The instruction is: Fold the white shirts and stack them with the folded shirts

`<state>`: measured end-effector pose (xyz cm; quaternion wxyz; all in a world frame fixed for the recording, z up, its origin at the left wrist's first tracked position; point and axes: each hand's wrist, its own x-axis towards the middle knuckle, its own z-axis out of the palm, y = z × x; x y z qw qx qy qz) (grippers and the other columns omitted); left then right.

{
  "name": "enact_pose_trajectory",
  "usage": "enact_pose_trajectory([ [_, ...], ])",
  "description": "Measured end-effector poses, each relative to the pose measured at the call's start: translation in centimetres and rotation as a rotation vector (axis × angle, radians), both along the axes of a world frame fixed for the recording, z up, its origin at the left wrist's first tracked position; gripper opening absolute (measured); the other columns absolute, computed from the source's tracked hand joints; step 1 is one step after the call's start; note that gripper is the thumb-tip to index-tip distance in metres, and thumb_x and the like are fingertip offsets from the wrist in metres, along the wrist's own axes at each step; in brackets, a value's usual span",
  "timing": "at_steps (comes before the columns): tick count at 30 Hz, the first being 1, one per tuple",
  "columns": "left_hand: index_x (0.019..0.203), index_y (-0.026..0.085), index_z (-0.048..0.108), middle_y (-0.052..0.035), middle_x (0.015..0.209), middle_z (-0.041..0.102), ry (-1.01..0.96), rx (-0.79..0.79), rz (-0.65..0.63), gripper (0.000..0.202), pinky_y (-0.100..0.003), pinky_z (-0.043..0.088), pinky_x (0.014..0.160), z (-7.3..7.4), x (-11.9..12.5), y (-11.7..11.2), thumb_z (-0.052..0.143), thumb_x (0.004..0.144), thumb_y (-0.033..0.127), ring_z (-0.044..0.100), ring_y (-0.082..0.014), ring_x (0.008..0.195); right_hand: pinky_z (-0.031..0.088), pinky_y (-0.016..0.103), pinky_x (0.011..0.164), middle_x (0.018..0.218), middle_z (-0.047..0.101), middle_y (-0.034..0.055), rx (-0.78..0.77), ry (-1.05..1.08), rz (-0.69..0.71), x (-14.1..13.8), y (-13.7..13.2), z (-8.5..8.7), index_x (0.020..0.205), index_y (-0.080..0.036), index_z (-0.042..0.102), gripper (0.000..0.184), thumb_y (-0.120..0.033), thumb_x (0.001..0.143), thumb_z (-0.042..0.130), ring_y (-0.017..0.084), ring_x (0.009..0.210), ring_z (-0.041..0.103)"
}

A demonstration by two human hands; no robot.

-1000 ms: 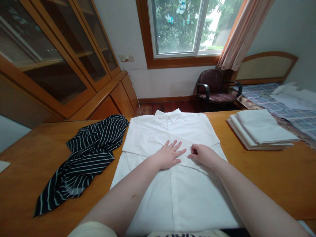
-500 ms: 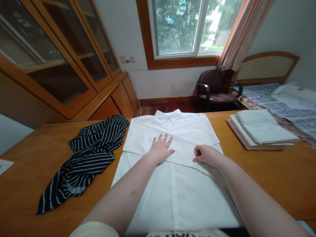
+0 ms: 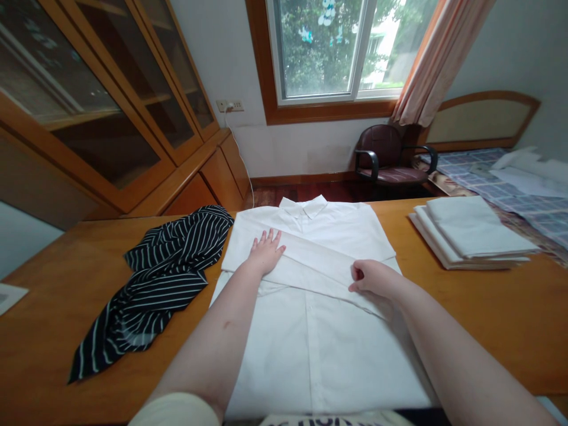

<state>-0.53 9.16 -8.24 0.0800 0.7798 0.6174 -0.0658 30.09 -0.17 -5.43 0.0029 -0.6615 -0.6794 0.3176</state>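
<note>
A white collared shirt [image 3: 284,349] lies front up on the table, collar at the far side, its sleeves folded across the chest. My left hand [image 3: 266,254] rests flat on a sleeve at the left of the chest, fingers spread, holding nothing. At the right, my right hand [image 3: 375,278] is closed, thumb and curled fingers pinching the sleeve [image 3: 323,260] near its lower part. The sleeve runs slantwise between both hands. Part of the cuff end is hidden beneath my right hand.
A crumpled black-and-white striped cloth [image 3: 173,266] lies left of the shirt. On the right side of the wooden table [image 3: 461,319] sits a stack of folded white cloth [image 3: 470,231]. Beyond the table stand a chair [image 3: 386,154] and a glass-doored cabinet [image 3: 133,100].
My left hand has slid left and slightly away from me along the sleeve, staying flat. My right hand keeps its pinch in nearly the same place.
</note>
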Motion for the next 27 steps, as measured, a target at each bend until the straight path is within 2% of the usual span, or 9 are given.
enact_pose_trajectory([
  [5, 0.148, 0.027, 0.014, -0.0065, 0.155, 0.009, 0.009, 0.018, 0.074, 0.063, -0.053, 0.013, 0.11, -0.1, -2.1, 1.1, 0.021, 0.091, 0.054, 0.008, -0.0302, 0.141, 0.03, 0.024, 0.051, 0.07, 0.063, -0.0022, 0.005, 0.007, 0.002, 0.0, 0.0, -0.1, 0.07, -0.022, 0.056, 0.023, -0.035, 0.061, 0.072, 0.014, 0.063, 0.054],
  [13, 0.148, 0.025, 0.018, -0.0083, 0.154, 0.017, 0.032, 0.105, 0.115, 0.065, -0.05, 0.014, 0.111, -0.3, -5.1, 2.1, 0.019, 0.09, 0.056, 0.013, -0.0314, 0.14, 0.03, 0.023, 0.051, 0.07, 0.063, -0.0026, 0.008, 0.022, 0.007, 0.2, 0.0, -0.2, 0.07, -0.022, 0.055, 0.022, -0.034, 0.061, 0.072, 0.013, 0.062, 0.054],
  [17, 0.147, 0.025, 0.021, -0.0091, 0.154, 0.019, 0.024, 0.141, 0.139, 0.066, -0.049, 0.016, 0.11, -0.7, -5.2, 2.1, 0.02, 0.089, 0.058, 0.014, -0.0331, 0.14, 0.03, 0.023, 0.052, 0.07, 0.063, -0.0026, 0.01, 0.016, 0.008, 0.1, 0.1, -0.1, 0.069, -0.022, 0.055, 0.022, -0.033, 0.061, 0.072, 0.013, 0.063, 0.054],
  [20, 0.147, 0.02, 0.022, -0.0144, 0.153, 0.019, 0.027, 0.174, 0.251, 0.076, -0.048, 0.017, 0.11, -1.0, -4.7, 2.3, 0.025, 0.085, 0.064, 0.014, -0.0365, 0.139, 0.03, 0.023, 0.052, 0.07, 0.063, -0.0024, 0.001, 0.011, 0.011, 0.0, 0.0, 0.2, 0.069, -0.022, 0.055, 0.022, -0.034, 0.061, 0.072, 0.013, 0.063, 0.053],
  [22, 0.147, 0.017, 0.021, -0.0171, 0.152, 0.019, 0.017, 0.178, 0.315, 0.084, -0.048, 0.018, 0.109, -1.0, -4.6, 2.5, 0.028, 0.082, 0.069, 0.013, -0.0379, 0.139, 0.029, 0.023, 0.051, 0.069, 0.063, -0.0017, 0.001, 0.01, 0.012, -0.1, -0.1, 0.5, 0.069, -0.022, 0.056, 0.024, -0.039, 0.064, 0.071, 0.014, 0.062, 0.053],
  [25, 0.147, 0.02, 0.022, -0.0169, 0.152, 0.021, -0.017, 0.128, 0.346, 0.092, -0.049, 0.02, 0.108, -0.5, -4.6, 3.0, 0.032, 0.075, 0.076, 0.015, -0.0376, 0.139, 0.029, 0.025, 0.051, 0.069, 0.064, 0.0009, 0.026, -0.008, -0.014, -0.5, -0.2, 1.0, 0.071, -0.022, 0.06, 0.03, -0.052, 0.073, 0.061, 0.015, 0.06, 0.053],
  [27, 0.144, 0.023, 0.029, -0.0172, 0.149, 0.027, -0.031, 0.1, 0.349, 0.096, -0.05, 0.025, 0.105, 0.1, -4.9, 3.6, 0.039, 0.068, 0.081, 0.022, -0.039, 0.136, 0.029, 0.026, 0.052, 0.07, 0.065, 0.0027, 0.054, -0.032, -0.039, -0.8, -0.3, 1.2, 0.072, -0.021, 0.062, 0.035, -0.054, 0.078, 0.053, 0.016, 0.06, 0.053],
])
